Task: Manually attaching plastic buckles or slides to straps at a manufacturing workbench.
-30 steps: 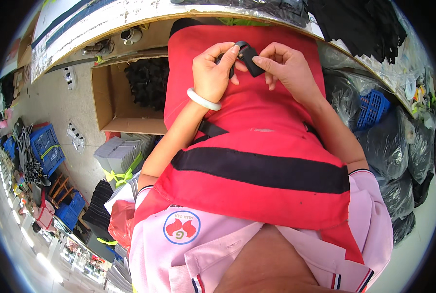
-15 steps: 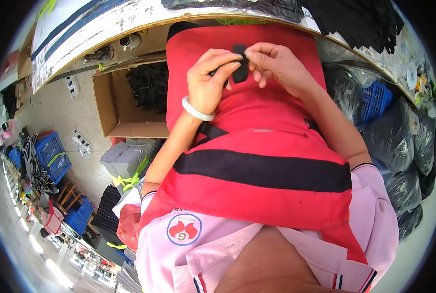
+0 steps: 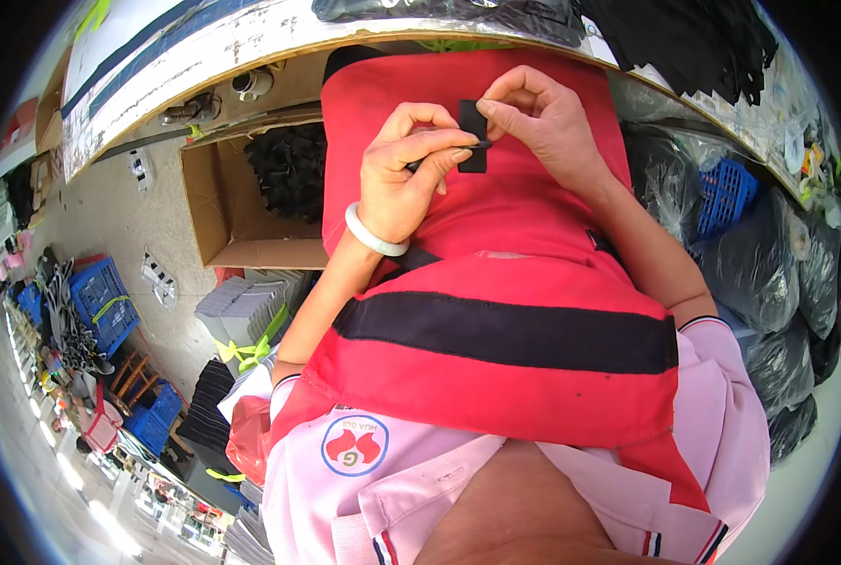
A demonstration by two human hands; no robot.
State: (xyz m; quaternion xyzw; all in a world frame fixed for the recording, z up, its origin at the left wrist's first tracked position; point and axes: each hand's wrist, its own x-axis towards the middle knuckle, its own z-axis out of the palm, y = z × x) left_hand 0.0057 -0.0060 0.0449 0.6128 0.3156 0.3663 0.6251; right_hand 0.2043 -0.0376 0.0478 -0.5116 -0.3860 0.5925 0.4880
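My left hand [image 3: 400, 169], with a pale bangle [image 3: 373, 232] at the wrist, is closed on a slim dark tool [image 3: 414, 166] whose kind I cannot make out. The tool's thin tip lies across a short black strip [image 3: 473, 118], which looks like fabric or webbing. My right hand [image 3: 547, 122] pinches the strip's right edge near its upper end between thumb and forefinger. Both hands are above the red apron [image 3: 496, 207] over my lap. Fingers of the left hand hide most of the tool.
A worktable edge [image 3: 364, 44] curves across the front, with black cut pieces [image 3: 684, 42] piled on it. An open cardboard box [image 3: 204, 202] of black pieces stands at the left. Dark plastic bags [image 3: 754, 254] and a blue basket [image 3: 724, 196] are at the right.
My right hand has moved up and slightly right. The black strip has shifted a little to the right and down, and the tool's tip now shows across it.
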